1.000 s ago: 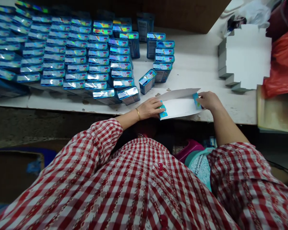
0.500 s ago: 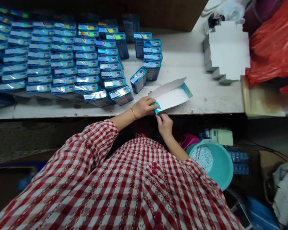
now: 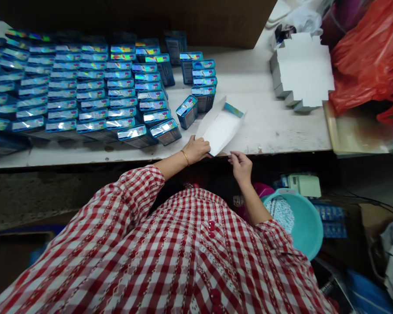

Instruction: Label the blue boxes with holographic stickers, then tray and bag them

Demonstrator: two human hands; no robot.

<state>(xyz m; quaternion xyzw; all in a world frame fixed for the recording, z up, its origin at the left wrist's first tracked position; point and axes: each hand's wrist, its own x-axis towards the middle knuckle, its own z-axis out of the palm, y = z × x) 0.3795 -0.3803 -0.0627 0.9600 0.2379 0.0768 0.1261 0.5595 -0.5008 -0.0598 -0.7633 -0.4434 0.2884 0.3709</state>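
Open carton lies at the front edge of the table, white inner face up. Done: far end panel raised. Left, as I judge: both long walls flare, unclosed; near end hidden under my left hand, which clamps it. My right hand is apart from it, fingers bunched; I cannot tell whether they pinch anything. Blue boxes stand in rows leftward; one lone box crowds the carton's left wall. White stack rests rightward, near red plastic.
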